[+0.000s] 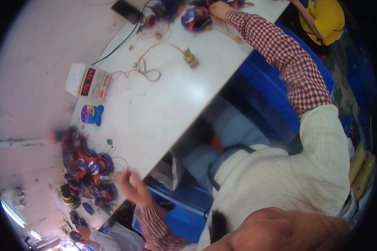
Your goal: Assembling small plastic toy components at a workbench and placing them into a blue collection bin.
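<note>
Blue piece (194,19) flanks right fingers (214,8), grip unclear, left fingers (125,183) spread, red digits (87,81) glowing.

wht tbl (155,113) w/ pwr supply (97,85), wires (159,75), blue-red pcs (194,19)

On my feed, the piece (193,19) at upper centre is blue, edged red; I see a red-and-white checked sleeve (287,58), upper right, a cream top (272,180), lower right, and a white table (167,113) mid-frame.
</note>
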Tool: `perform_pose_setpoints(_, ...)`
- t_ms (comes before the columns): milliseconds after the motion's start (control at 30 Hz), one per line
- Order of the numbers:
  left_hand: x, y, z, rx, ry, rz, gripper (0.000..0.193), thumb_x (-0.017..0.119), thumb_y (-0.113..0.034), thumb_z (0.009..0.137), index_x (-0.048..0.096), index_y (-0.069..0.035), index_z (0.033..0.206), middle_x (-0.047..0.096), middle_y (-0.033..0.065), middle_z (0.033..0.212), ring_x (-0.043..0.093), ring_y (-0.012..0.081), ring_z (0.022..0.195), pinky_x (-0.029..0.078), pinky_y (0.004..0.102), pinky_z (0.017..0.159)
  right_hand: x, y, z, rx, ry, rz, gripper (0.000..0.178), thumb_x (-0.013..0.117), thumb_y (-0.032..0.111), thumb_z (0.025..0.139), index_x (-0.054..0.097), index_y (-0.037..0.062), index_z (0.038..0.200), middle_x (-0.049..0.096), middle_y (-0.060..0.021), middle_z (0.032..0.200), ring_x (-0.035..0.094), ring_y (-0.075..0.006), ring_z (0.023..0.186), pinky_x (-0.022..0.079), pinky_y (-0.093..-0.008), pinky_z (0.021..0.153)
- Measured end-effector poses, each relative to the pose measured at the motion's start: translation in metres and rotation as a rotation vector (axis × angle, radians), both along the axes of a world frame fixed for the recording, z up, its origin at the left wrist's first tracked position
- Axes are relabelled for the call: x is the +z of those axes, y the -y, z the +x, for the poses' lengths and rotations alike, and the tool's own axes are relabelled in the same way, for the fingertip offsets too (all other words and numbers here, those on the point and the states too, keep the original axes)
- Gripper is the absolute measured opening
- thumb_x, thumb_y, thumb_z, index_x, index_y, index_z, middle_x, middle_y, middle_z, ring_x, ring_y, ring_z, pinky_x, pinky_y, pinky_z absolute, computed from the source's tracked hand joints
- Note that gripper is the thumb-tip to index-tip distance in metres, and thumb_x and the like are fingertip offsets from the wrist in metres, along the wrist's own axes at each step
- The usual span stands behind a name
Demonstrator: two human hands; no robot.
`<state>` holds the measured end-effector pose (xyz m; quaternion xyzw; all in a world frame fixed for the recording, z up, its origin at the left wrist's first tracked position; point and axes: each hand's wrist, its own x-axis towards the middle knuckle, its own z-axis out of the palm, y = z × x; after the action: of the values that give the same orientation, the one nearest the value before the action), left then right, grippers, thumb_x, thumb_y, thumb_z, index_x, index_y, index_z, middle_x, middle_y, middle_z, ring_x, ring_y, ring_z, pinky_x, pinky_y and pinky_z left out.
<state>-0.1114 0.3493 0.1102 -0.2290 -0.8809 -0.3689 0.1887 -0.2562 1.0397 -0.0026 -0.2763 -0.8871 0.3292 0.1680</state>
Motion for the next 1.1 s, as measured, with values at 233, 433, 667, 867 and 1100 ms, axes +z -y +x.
perform_pose_setpoints(233, 0.037, -0.332, -0.137, -0.793, -0.488, -0.354, 0.049, 0.067, -0.013, 0.074, 0.052, -0.008, 0.120, 0.051, 0.0108, 0.117, 0.050, 0.0261, 0.105, 0.042, 0.0376, 0.091, 0.053, 0.075, 0.066, -0.010, 0.139, -0.154, 0.025, 0.055, 0.023, 0.079, 0.069, 0.0023, 0.084, 0.062, -0.0077, 0.060, 0.057, -0.0191, 0.048, 0.049, -0.0291, 0.052)
perform_pose_setpoints(433, 0.007, -0.467, -0.189, -0.605, -0.416, -0.886, 0.065, 0.070, -0.018, 0.066, 0.048, -0.016, 0.127, 0.045, 0.0053, 0.129, 0.044, 0.0265, 0.116, 0.039, 0.0426, 0.095, 0.036, 0.078, 0.044, -0.040, 0.147, 0.196, 0.026, 0.061, 0.024, 0.075, 0.070, 0.0027, 0.087, 0.068, -0.0139, 0.079, 0.065, -0.0295, 0.076, 0.052, -0.0363, 0.071)
perform_pose_setpoints(667, -0.011, -0.467, -0.203, -0.544, -0.063, -1.048, 0.069, 0.074, -0.032, 0.062, 0.050, -0.015, 0.124, 0.046, 0.0116, 0.127, 0.044, 0.0314, 0.115, 0.039, 0.0484, 0.094, 0.050, 0.097, 0.042, 0.067, 0.081, -0.040, 0.024, 0.063, 0.022, 0.071, 0.068, -0.0011, 0.077, 0.065, -0.0127, 0.071, 0.059, -0.0238, 0.058, 0.049, -0.0318, 0.056)
perform_pose_setpoints(867, 0.043, -0.431, -0.193, -0.544, -0.330, -0.633, 0.064, 0.077, -0.030, 0.062, 0.054, -0.011, 0.119, 0.052, 0.0139, 0.116, 0.054, 0.0301, 0.102, 0.041, 0.0441, 0.093, 0.042, 0.022, 0.022, -0.027, -0.174, -0.105, 0.021, 0.060, 0.018, 0.076, 0.069, -0.0005, 0.080, 0.066, -0.0087, 0.073, 0.057, -0.0195, 0.058, 0.048, -0.0305, 0.056)
perform_pose_setpoints(1100, 0.100, -0.375, -0.181, -0.354, -0.453, -0.744, 0.053, 0.072, -0.017, 0.068, 0.052, -0.007, 0.116, 0.051, 0.0134, 0.106, 0.055, 0.0276, 0.092, 0.048, 0.0363, 0.075, 0.097, 0.060, 0.088, 0.484, -0.727, -1.029, 0.013, 0.059, 0.011, 0.079, 0.062, -0.0012, 0.078, 0.056, -0.0086, 0.060, 0.045, -0.0137, 0.045, 0.037, -0.0250, 0.040)
